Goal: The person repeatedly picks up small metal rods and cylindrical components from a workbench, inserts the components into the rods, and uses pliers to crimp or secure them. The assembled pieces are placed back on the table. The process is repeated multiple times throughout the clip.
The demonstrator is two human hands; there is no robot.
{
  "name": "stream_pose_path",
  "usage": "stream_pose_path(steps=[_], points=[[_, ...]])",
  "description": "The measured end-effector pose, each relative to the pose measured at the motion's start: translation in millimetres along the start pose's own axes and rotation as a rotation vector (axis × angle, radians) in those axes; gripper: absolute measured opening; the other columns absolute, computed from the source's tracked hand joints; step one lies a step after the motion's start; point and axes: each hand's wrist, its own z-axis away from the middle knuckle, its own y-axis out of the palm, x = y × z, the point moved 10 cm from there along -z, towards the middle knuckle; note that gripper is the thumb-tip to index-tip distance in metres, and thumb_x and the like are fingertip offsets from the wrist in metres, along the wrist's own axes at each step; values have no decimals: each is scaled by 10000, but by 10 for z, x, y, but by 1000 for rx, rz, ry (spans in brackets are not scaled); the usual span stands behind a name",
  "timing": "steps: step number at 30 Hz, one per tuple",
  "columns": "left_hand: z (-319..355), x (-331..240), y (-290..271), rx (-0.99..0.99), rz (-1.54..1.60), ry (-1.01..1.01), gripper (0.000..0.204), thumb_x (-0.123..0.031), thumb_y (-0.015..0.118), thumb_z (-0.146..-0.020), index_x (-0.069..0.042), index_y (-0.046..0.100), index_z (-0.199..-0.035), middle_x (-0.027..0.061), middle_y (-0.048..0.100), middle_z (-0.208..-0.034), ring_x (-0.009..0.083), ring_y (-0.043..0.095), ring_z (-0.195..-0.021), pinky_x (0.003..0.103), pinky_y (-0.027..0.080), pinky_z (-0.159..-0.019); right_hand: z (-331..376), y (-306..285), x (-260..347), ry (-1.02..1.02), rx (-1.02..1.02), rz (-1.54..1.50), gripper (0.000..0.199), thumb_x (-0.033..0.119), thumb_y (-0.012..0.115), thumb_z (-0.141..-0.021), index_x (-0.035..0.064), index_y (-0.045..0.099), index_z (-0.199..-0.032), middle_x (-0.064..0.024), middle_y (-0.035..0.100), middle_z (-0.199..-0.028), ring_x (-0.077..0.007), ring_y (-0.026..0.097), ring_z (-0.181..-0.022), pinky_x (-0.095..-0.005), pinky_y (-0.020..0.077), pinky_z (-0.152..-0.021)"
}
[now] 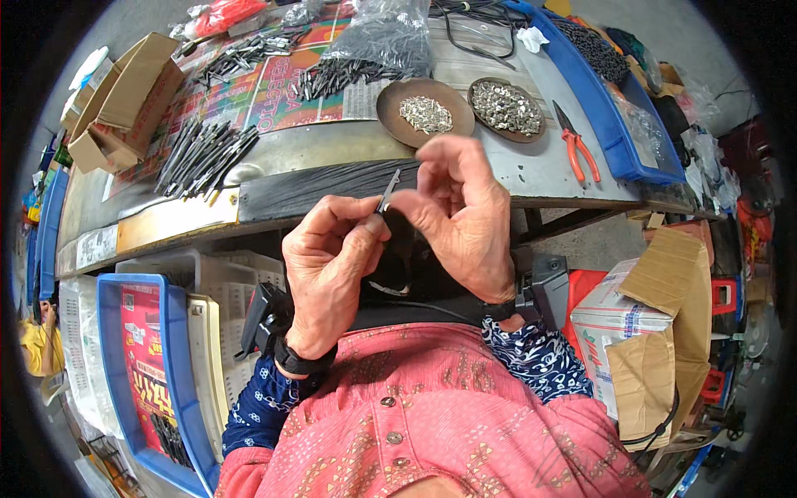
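Note:
My left hand (332,261) pinches a slim black piece with a silvery metal tip (389,189) between thumb and fingertips, just in front of the table edge. Beside it is my right hand (465,220), slightly blurred, its thumb close to the piece. The right fingers are bent and apart from the thumb; nothing shows between them. Beyond my hands, a round brown dish (390,114) holds small silvery metal bits. A second dark dish (531,133) to its right holds small metal parts.
Red-handled pliers (574,149) lie at the table's right, near a blue bin (618,153). Black slim pieces (203,158) are piled at left, with more behind near a clear plastic bag (386,37). A blue tray (178,373) stands lower left, a cardboard box (656,382) lower right.

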Motion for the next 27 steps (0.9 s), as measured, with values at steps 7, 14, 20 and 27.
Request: stream_pose_path(steps=[7, 14, 20, 27], points=[[-4, 23, 19, 28, 37, 27, 72, -12, 589, -925, -20, 614, -991, -5, 593, -785, 32, 398, -540, 187, 280, -465, 91, 146, 14, -59, 7, -42, 230, 154, 743, -807, 26, 553, -790, -94, 536, -687, -244, 549, -572, -346, 443, -513], [-5, 38, 16, -10, 76, 32, 84, 13, 593, -918, -2, 621, -997, -7, 610, -793, 18, 454, -589, 170, 339, -503, 97, 186, 163, -298, -44, 210, 224, 131, 672, -858, 35, 510, -738, -120, 502, -676, -325, 544, -581, -404, 437, -491], [-28, 16, -11, 12, 70, 25, 100, 8, 590, -921, 0, 629, -1012, 2, 619, -802, 22, 454, -584, 168, 337, -500, 89, 142, 72, -143, -17, 28, 243, 177, 739, -819, 30, 546, -831, -89, 540, -705, -247, 570, -585, -348, 461, -516], [-6, 27, 14, 0, -8, 79, 54, -34, 582, -937, -34, 608, -983, -16, 573, -759, 34, 406, -547, 184, 292, -473, 106, 198, 95, -218, -49, 147, 205, 135, 689, -851, 32, 520, -796, -119, 528, -685, -313, 575, -591, -393, 459, -514]])
